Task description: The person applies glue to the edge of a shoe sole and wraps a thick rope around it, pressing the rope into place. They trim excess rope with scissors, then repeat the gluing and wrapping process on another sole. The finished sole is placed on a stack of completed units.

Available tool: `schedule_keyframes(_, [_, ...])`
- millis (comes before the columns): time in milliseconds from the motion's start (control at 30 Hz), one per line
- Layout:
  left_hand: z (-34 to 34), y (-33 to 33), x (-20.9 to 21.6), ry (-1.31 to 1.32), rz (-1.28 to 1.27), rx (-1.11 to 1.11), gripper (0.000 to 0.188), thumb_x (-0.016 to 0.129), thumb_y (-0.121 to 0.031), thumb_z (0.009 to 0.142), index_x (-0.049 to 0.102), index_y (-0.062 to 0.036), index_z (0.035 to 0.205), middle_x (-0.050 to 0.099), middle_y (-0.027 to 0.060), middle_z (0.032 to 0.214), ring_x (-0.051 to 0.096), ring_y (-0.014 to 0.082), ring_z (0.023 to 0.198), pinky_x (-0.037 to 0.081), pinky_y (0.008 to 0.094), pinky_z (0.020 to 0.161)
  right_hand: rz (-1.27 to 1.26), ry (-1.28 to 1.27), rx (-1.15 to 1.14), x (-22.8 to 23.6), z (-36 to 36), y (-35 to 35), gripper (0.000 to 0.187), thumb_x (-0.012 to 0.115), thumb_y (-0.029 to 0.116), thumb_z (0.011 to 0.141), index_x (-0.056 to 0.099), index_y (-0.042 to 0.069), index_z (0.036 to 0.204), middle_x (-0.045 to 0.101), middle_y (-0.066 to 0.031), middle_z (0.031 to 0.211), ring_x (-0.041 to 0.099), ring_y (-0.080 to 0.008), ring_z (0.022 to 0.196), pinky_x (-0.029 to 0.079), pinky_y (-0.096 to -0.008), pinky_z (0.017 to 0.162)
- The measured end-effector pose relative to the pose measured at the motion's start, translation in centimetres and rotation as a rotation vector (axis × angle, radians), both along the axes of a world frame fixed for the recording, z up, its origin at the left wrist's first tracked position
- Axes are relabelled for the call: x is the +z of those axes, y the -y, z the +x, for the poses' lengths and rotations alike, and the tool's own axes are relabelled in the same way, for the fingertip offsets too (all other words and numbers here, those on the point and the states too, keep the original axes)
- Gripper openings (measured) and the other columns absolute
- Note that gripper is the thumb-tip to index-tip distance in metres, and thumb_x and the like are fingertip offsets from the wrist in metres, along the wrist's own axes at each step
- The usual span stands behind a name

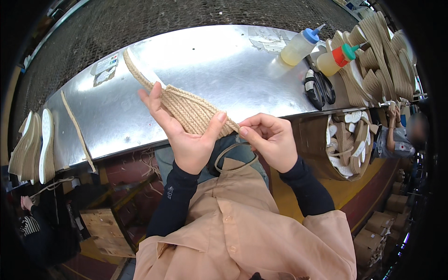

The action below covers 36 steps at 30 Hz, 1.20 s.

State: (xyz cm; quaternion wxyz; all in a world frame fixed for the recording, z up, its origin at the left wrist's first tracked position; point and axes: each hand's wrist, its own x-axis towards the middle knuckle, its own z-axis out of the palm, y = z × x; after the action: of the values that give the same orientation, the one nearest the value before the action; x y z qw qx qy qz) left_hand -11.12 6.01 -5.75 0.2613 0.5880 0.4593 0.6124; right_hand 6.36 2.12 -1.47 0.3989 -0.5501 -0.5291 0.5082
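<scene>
A wedge shoe sole (190, 111) with a white inner face and rows of tan braided cord lies across my left hand (189, 142). That hand's fingers are behind it and the thumb presses on its thick end. My right hand (273, 140) is at the sole's lower right corner, thumb and forefinger pinched together on a braided cord. A loose length of the cord (234, 171) loops down below, over my lap. The sole is held tilted above the near edge of the metal table (154, 121), its thin end pointing up and left.
A blue-capped bottle (298, 48), a green-capped bottle (333, 61) and black-handled scissors (319, 88) are at right, beside stacked soles (378, 60). Below them stands a box (317, 156) of soles. At left are a cord strip (74, 123) and more soles (47, 144). Other people appear at both sides.
</scene>
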Motion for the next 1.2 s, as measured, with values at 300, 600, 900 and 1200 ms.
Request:
schedule_keyframes(300, [0.0, -0.1, 0.0, 0.0, -0.007, -0.018, 0.109, 0.082, -0.018, 0.066, 0.007, -0.0079, 0.145, -0.013, 0.0322, 0.147, -0.006, 0.0402, 0.14, 0.007, 0.0483, 0.112, -0.017, -0.185, -0.101, -1.3, -1.3, 0.8, 0.01, 0.066, 0.008, 0.086, 0.064, -0.001, 0.092, 0.066, -0.0024, 0.076, 0.057, -0.0015, 0.062, 0.043, -0.0152, 0.049])
schedule_keyframes(600, [0.1, 0.0, -0.2, 0.04, -0.017, -0.018, 0.106, 0.081, -0.019, 0.067, 0.009, -0.0057, 0.144, -0.009, 0.0334, 0.147, -0.01, 0.0404, 0.141, 0.004, 0.049, 0.112, 0.059, -0.242, -0.179, -2.2, -2.0, 0.7, 0.007, 0.069, 0.003, 0.084, 0.064, -0.002, 0.084, 0.061, 0.0024, 0.072, 0.05, 0.0014, 0.061, 0.039, -0.0142, 0.053])
schedule_keyframes(900, [0.0, 0.0, -0.4, 0.211, 0.001, -0.07, 0.098, 0.075, -0.013, 0.073, 0.009, -0.0052, 0.145, -0.01, 0.0297, 0.149, -0.01, 0.0372, 0.141, 0.002, 0.0458, 0.112, 0.157, -0.279, -0.218, -3.3, -2.8, 0.3, 0.005, 0.067, 0.002, 0.084, 0.065, -0.003, 0.086, 0.06, 0.003, 0.07, 0.048, 0.0016, 0.06, 0.036, -0.014, 0.051])
schedule_keyframes(1200, [-6.2, 2.6, 5.6, -0.724, 0.079, -0.261, 0.072, 0.056, 0.004, 0.066, 0.042, -0.007, 0.135, 0.02, 0.0218, 0.151, 0.008, 0.0455, 0.14, 0.014, 0.0569, 0.111, 0.176, -0.292, -0.196, -3.9, -2.7, 0.4, 0.008, 0.067, 0.006, 0.086, 0.064, -0.001, 0.09, 0.066, -0.0035, 0.076, 0.057, -0.0024, 0.062, 0.042, -0.0156, 0.051])
